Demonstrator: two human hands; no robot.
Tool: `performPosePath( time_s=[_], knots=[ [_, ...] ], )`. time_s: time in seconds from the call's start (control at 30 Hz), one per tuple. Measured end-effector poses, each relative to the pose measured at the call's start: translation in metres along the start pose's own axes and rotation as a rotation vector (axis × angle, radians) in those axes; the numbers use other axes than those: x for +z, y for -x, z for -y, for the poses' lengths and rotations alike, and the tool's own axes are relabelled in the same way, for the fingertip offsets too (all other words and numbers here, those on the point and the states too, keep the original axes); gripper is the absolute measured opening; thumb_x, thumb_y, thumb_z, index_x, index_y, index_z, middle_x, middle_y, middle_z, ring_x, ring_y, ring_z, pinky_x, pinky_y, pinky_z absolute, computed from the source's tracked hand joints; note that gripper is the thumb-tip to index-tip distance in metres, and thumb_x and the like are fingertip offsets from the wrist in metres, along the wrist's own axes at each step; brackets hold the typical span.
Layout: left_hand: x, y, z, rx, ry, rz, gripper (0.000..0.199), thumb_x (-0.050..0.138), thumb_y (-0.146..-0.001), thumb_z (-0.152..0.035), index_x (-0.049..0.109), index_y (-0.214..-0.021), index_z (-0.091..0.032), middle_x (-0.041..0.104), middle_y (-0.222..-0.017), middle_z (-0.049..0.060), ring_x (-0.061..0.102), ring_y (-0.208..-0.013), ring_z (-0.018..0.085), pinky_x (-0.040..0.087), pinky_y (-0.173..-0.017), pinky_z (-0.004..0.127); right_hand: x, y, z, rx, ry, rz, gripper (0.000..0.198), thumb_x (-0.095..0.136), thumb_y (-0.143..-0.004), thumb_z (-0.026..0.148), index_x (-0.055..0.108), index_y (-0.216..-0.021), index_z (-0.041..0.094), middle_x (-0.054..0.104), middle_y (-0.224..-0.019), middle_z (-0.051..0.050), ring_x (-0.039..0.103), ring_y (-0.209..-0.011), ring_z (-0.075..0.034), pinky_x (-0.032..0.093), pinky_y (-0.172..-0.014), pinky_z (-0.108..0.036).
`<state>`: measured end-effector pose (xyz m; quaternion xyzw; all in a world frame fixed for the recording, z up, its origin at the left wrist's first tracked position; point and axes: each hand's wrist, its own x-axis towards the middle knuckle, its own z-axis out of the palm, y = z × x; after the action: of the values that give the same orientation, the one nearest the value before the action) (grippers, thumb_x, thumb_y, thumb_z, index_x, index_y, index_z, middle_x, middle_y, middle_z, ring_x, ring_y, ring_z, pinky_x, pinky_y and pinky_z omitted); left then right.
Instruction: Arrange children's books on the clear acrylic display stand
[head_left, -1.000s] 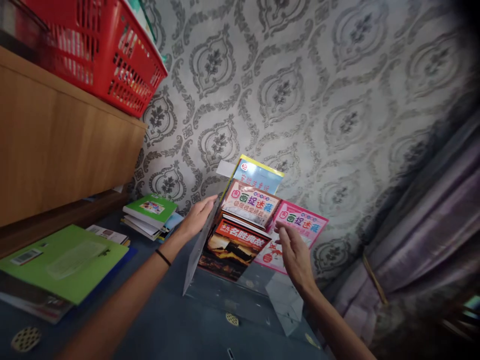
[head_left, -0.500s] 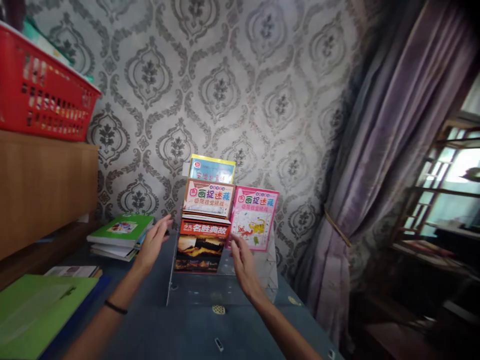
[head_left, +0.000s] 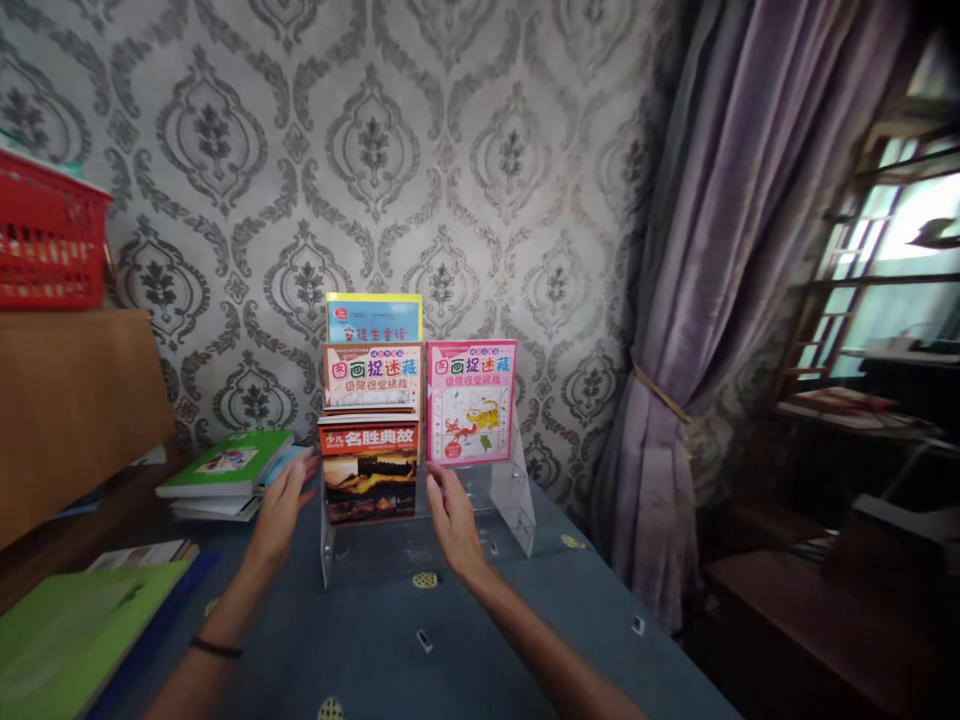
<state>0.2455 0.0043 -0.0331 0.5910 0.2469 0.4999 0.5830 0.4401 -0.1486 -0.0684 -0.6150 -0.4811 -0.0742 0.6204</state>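
Observation:
A clear book rack (head_left: 517,510) stands on the dark blue table, holding several children's books in tiers. In its left column, a dark book with a red title band (head_left: 369,478) is in front, a picture book (head_left: 373,378) behind it, and a blue and yellow book (head_left: 373,318) at the back. A pink picture book (head_left: 471,405) stands upright in the right column. My left hand (head_left: 281,505) is beside the rack's left side, fingers stretched out and holding nothing. My right hand (head_left: 451,515) is in front of the rack's lower right part, open, near the dark book's right edge.
A pile of books topped by a green one (head_left: 229,463) lies left of the rack. Nearer, a light green folder (head_left: 82,630) lies on the table (head_left: 375,660). A red basket (head_left: 52,235) sits on a wooden cabinet (head_left: 82,400). A curtain (head_left: 675,350) hangs at the right.
The camera view has shifted, so the rack and books appear further left and the basket is more cut off. Both hands stay open on either side of the left column of books.

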Motion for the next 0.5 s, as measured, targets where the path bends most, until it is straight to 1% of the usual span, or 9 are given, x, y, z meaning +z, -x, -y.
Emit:
performPosePath(
  time_s=[0.2, 0.33, 0.5],
  knots=[
    [-0.007, 0.018, 0.018, -0.017, -0.079, -0.054, 0.081, 0.057, -0.079, -0.071, 0.056, -0.136, -0.014, 0.06, -0.138, 0.02, 0.05, -0.135, 0.037, 0.045, -0.106, 0.057, 0.005, 0.015, -0.004, -0.098, 0.023, -0.078, 0.035, 0.038, -0.102, 0.037, 0.055, -0.127, 0.019, 0.062, -0.121, -0.013, 0.059, -0.116, -0.022, 0.048, -0.103, -0.04],
    [-0.016, 0.025, 0.034, -0.056, -0.134, -0.084, 0.08, 0.059, -0.076, -0.072, 0.059, -0.132, -0.014, 0.062, -0.135, 0.02, 0.052, -0.133, 0.039, 0.047, -0.104, 0.058, 0.007, 0.019, -0.003, -0.114, 0.019, -0.081, 0.035, 0.038, -0.102, 0.033, 0.056, -0.129, 0.019, 0.061, -0.125, -0.013, 0.057, -0.121, -0.022, 0.047, -0.106, -0.04],
    [-0.026, 0.033, 0.054, -0.058, -0.189, -0.133, 0.076, 0.056, -0.079, -0.071, 0.06, -0.131, -0.017, 0.061, -0.137, 0.018, 0.054, -0.132, 0.037, 0.05, -0.103, 0.054, 0.004, 0.017, 0.001, -0.105, 0.006, -0.055, 0.035, 0.037, -0.102, 0.033, 0.057, -0.128, 0.02, 0.061, -0.126, -0.013, 0.058, -0.12, -0.023, 0.047, -0.106, -0.041]
  ],
)
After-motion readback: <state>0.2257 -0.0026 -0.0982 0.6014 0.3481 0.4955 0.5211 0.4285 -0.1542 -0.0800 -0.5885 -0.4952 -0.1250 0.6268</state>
